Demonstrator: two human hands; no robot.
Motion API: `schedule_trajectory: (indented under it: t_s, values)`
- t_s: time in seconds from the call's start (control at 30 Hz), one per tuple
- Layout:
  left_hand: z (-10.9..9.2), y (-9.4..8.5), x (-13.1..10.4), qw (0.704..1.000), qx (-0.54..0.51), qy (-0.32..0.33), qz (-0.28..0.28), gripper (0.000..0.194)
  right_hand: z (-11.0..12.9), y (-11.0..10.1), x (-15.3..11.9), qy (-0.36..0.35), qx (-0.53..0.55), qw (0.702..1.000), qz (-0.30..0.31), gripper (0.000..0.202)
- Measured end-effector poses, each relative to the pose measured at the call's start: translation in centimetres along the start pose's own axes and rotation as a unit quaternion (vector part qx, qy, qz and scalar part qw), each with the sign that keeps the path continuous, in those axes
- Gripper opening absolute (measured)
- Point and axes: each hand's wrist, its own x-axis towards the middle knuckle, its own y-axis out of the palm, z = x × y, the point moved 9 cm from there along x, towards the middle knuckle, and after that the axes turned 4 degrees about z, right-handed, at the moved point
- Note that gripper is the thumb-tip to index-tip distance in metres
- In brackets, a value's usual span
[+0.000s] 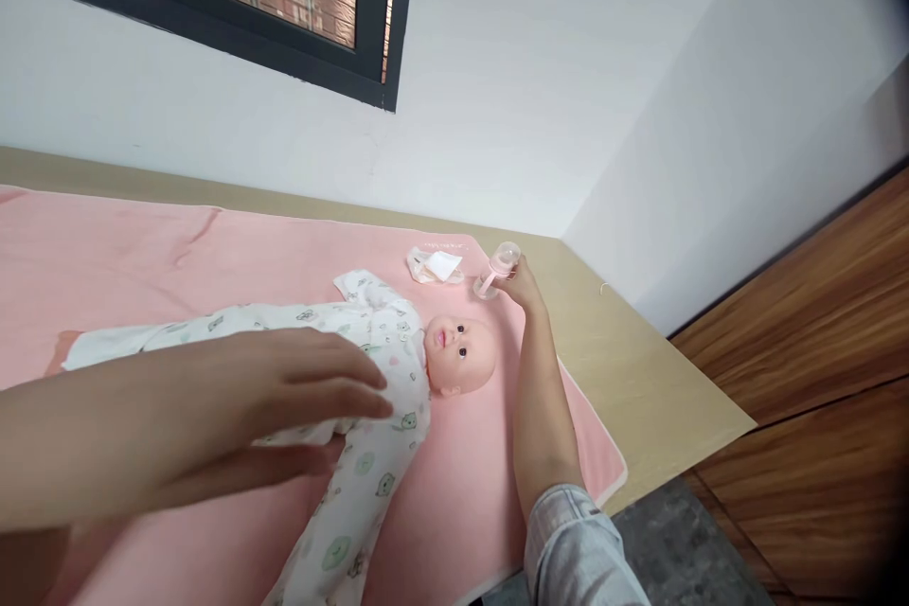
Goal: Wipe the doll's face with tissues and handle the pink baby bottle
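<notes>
A baby doll [398,341] in white printed clothes lies on its back on a pink blanket [454,483], its bald head toward the right. Over the doll's torso hovers my left hand [312,388], fingers stretched out and holding nothing. Beyond the doll's head, my right hand [522,284] grips a baby bottle [501,265] with a clear cap and pink handles. The bottle stands tilted near the blanket's far right corner; whether its base touches the blanket, I cannot tell. Beside it lies a small pack of wipes [435,265] with a white sheet sticking out.
The blanket covers a light wooden table [625,369]. A white wall [483,114] with a dark-framed window [213,14] rises behind it. Wood-grain cabinet panels [816,379] stand at the right, past the table's corner, above a grey floor [688,540].
</notes>
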Motion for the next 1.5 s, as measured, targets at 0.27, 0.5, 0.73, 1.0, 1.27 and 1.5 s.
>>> schedule_trajectory:
  t_s: [0.27, 0.5, 0.73, 1.0, 1.27, 1.5]
  values:
    - [5.3, -3.5, 1.7, 0.991, -0.005, -0.071, -0.112, 0.038, 8.1, 1.2, -1.2, -0.088, 0.098, 0.99, 0.042, 0.077]
    - [8.2, -3.5, 1.8, 0.953, -0.091, -0.196, -0.213, 0.05, 17.1, 6.4, -6.6, -0.141, 0.134, 0.969, 0.15, 0.071]
    - [8.0, -2.6, 2.4, 0.958, -0.091, -0.196, -0.187, 0.064, 21.4, 10.6, -11.6, -0.13, 0.179, 0.947, 0.234, 0.072]
    - [8.0, -2.7, 2.5, 0.954, -0.106, -0.212, -0.184, 0.071, 21.7, 12.8, -12.9, -0.127, 0.204, 0.934, 0.263, 0.085]
    - [9.2, -2.8, 2.4, 0.957, -0.057, -0.208, -0.192, 0.061, 22.1, 11.0, -13.1, -0.137, 0.171, 0.931, 0.292, 0.091]
    - [9.8, -2.6, 2.8, 0.96, -0.044, -0.217, -0.174, 0.058, 21.8, 9.7, -12.1, -0.152, 0.163, 0.954, 0.203, 0.075]
